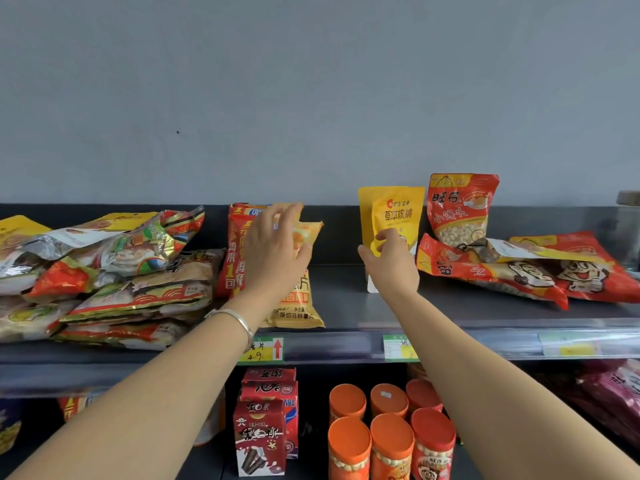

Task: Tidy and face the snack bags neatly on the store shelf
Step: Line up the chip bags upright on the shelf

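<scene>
On the dark top shelf (346,296), my right hand (391,261) pinches the lower edge of an upright yellow walnut pouch (396,211). My left hand (273,251) reaches over a yellow chip bag (294,299), its fingers spread and touching the bag's top corner beside red-orange bags (233,258) standing behind. A red pouch (460,209) stands upright to the right of the yellow one. Red bags with a cartoon face (540,268) lie flat in a loose pile at the right. A messy heap of mixed bags (104,271) fills the left.
A jar (628,230) stands at the far right of the shelf. Price tags (263,349) run along the shelf's front rail. The shelf below holds red cartons (263,434), orange-lidded cans (391,438) and dark purple bags (613,400).
</scene>
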Available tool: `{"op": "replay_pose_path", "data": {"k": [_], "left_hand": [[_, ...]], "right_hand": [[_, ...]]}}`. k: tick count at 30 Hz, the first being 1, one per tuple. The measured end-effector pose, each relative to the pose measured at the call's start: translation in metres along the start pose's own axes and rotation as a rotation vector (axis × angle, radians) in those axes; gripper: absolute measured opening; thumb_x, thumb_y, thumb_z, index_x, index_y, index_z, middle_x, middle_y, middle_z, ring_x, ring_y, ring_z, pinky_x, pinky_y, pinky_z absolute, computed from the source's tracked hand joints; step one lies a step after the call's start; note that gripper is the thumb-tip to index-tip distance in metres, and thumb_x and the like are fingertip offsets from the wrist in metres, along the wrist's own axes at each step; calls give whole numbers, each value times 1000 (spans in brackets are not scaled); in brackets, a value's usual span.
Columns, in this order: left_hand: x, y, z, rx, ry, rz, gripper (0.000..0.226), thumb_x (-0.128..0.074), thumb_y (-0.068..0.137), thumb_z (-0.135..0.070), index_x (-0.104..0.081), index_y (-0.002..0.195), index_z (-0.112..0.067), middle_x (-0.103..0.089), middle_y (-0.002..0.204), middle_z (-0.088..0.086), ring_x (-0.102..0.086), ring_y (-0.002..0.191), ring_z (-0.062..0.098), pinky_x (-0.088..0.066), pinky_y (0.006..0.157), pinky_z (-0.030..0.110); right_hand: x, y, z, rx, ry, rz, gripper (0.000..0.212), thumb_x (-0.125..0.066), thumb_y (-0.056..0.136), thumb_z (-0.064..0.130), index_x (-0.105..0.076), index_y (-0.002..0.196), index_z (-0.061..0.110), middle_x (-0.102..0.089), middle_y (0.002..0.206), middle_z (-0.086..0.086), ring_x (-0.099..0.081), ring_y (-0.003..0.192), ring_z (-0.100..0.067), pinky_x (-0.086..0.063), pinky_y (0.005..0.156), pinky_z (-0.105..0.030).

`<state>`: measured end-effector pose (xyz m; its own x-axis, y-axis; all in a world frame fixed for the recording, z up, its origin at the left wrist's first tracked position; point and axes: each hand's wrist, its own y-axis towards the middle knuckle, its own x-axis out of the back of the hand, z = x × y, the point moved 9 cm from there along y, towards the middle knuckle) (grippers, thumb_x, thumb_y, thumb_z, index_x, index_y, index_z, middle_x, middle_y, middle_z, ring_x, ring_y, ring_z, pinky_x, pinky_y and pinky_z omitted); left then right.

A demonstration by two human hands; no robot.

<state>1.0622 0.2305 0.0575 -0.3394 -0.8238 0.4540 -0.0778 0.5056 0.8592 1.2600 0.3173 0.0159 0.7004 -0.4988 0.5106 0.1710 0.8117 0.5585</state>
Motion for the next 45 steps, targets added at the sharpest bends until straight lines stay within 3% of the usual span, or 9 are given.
{"op": "replay_pose_path", "data": {"k": [4, 8, 13, 24, 30, 35, 39, 45], "left_hand": [[-30, 7, -50, -157, -22, 119, 53, -59, 89, -25, -41, 138, -19, -39, 139, 7, -36, 130, 22, -37, 102, 33], [-61, 14, -72, -191, 20, 243, 55, -55, 91, -31, -36, 142, -23, -33, 145, 6, -28, 136, 22, -31, 107, 33], [-74, 26, -64, -165, 56, 253, 50, -55, 90, -31, -42, 138, -24, -36, 143, 5, -31, 135, 23, -29, 108, 34], [-84, 31, -47, -138, 80, 274, 45, -56, 90, -32, -46, 134, -27, -37, 142, 3, -32, 134, 21, -33, 106, 37], [-77, 27, -53, -153, 94, 283, 40, -54, 91, -31, -50, 131, -27, -41, 139, 1, -35, 132, 20, -33, 104, 36], [-61, 16, -45, -176, 183, 300, 32, -49, 94, -31, -54, 125, -28, -47, 134, -5, -35, 130, 17, -27, 107, 37], [-44, 10, -30, -121, 194, 297, 29, -48, 95, -31, -56, 122, -28, -50, 134, -4, -39, 128, 17, -30, 105, 37], [-3, 7, -10, -124, 203, 248, 26, -49, 93, -28, -61, 116, -27, -55, 126, -5, -44, 122, 18, -31, 100, 36]], "right_hand": [[-3, 10, -37, -48, -80, 74, 57, -62, 88, 34, -38, 136, 14, -48, 131, -13, -53, 113, -36, -48, 83, -43], [-30, 14, -71, -143, -69, 316, 79, -65, 86, 28, -21, 150, 14, -36, 143, -19, -47, 123, -37, -45, 94, -41], [-54, 20, -74, -113, -45, 424, 74, -63, 87, 27, -24, 149, 16, -41, 136, -19, -49, 119, -37, -44, 94, -36], [-71, 28, -57, -32, -93, 448, 54, -63, 88, 26, -44, 136, 10, -51, 134, -12, -50, 119, -29, -46, 95, -36], [-43, 23, -47, 21, -140, 395, 44, -60, 90, 24, -48, 130, 7, -55, 127, -15, -54, 113, -30, -45, 82, -33], [-15, 15, -29, 147, -328, 280, 41, -53, 93, 29, -47, 131, 15, -53, 131, -10, -57, 109, -30, -47, 72, -35], [-9, 2, -5, 238, -430, 227, 31, -49, 93, 27, -56, 121, 17, -57, 121, -9, -58, 103, -31, -54, 75, -40], [-2, -16, 56, 365, -462, 122, 31, -46, 96, 30, -58, 123, 18, -60, 119, -7, -54, 111, -33, -46, 82, -41]]}}
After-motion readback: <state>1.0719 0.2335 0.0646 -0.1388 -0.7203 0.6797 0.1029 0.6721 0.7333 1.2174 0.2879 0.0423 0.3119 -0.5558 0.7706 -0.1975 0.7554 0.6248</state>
